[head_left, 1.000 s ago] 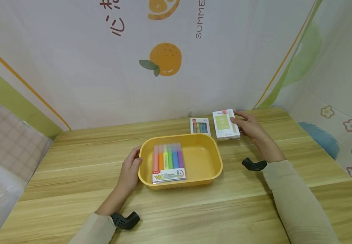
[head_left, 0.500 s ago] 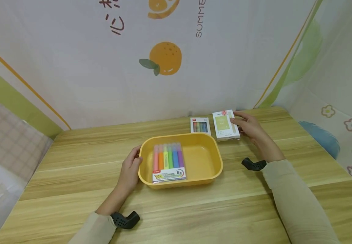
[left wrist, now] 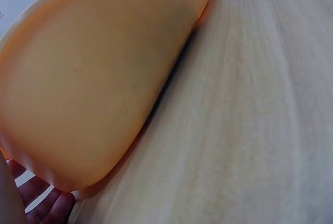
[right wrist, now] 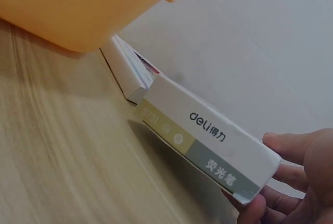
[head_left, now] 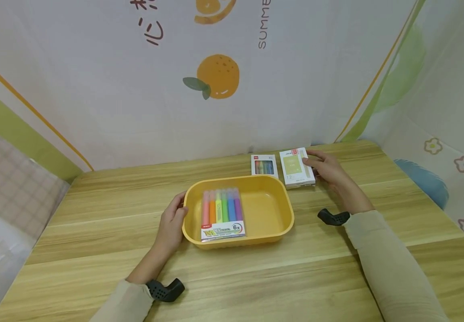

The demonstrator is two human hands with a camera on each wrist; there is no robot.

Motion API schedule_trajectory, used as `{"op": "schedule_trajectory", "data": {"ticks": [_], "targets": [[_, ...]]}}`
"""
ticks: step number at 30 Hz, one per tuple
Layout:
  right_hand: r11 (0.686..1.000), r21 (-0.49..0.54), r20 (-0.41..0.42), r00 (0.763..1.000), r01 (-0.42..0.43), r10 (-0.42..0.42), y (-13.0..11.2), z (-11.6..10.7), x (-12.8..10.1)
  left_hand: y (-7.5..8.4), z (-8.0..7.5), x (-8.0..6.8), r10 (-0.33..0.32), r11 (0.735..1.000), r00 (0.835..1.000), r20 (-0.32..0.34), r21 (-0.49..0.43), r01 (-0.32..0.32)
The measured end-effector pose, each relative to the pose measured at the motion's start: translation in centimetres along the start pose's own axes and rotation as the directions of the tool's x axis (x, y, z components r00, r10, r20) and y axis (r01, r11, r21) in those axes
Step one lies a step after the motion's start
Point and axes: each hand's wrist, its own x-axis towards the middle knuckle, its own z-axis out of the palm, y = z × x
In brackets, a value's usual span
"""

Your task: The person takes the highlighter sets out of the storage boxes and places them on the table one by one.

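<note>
My left hand (head_left: 171,222) grips the left end of a yellow plastic tray (head_left: 270,205), thumb at the rim and fingers round the outer wall. Inside the tray's left half lies a clear pack of highlighters (head_left: 221,212) in several colours. Behind the tray on the right, my right hand (head_left: 328,170) holds a white and green highlighter box (head_left: 294,166) by its right side, thumb on top and fingers underneath. The right wrist view shows the box (right wrist: 203,135) tilted, its lower edge casting a shadow on the table.
A second, smaller white box (head_left: 264,165) with coloured sticks behind its window lies left of the held box, partly hidden by the tray's back rim. The wooden table (head_left: 107,232) meets a printed fabric backdrop (head_left: 143,120) at its back edge.
The highlighter box and my right hand have shifted slightly left and towards me. My left hand and the tray stay put.
</note>
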Motion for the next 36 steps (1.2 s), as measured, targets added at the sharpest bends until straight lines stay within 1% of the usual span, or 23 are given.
{"op": "schedule_trajectory", "data": {"ticks": [8, 10, 13, 15, 17, 24, 26, 31, 36], "targets": [[1.0, -0.012, 0.024, 1.0, 0.01, -0.01, 0.6, 0.0, 0.4, 0.0, 0.0, 0.0, 0.001, 1.0, 1.0, -0.001, 0.001, -0.001], [1.0, -0.003, 0.035, 0.999, 0.001, -0.001, 0.0, 0.1, -0.1, 0.0, 0.0, -0.1, 0.001, 1.0, 1.0, -0.001, 0.001, -0.001], [1.0, -0.006, 0.034, 0.999, 0.003, -0.003, 0.2, 0.1, 0.0, 0.0, 0.1, -0.1, -0.001, 1.0, 1.0, 0.0, -0.004, 0.001], [1.0, -0.017, 0.034, 0.999, 0.011, -0.01, 0.3, 0.2, 0.0, 0.0, 0.1, 0.0, -0.001, 1.0, 1.0, 0.001, -0.007, 0.001], [0.999, -0.032, 0.032, 0.999, 0.022, -0.021, 1.0, 0.2, 0.6, 0.0, 0.1, 0.0, -0.002, 1.0, 1.0, 0.002, -0.009, 0.002], [0.997, -0.064, 0.053, 0.998, 0.041, -0.038, 0.9, 0.3, 0.4, 0.1, 0.0, 0.0, 0.003, 1.0, 1.0, -0.002, -0.015, -0.003], [0.997, -0.064, 0.052, 0.998, 0.041, -0.038, 1.0, 0.3, 0.4, 0.1, 0.0, 0.0, 0.006, 1.0, 1.0, -0.003, -0.015, -0.006], [0.999, -0.025, 0.061, 0.998, 0.034, -0.032, 1.2, 0.3, 0.4, 0.0, 0.1, 0.0, 0.005, 1.0, 1.0, 0.0, -0.015, -0.005], [1.0, -0.019, 0.071, 0.997, 0.018, -0.017, 0.2, 0.4, -0.4, 0.0, 0.1, 0.0, 0.012, 1.0, 1.0, -0.004, -0.005, -0.012]]}}
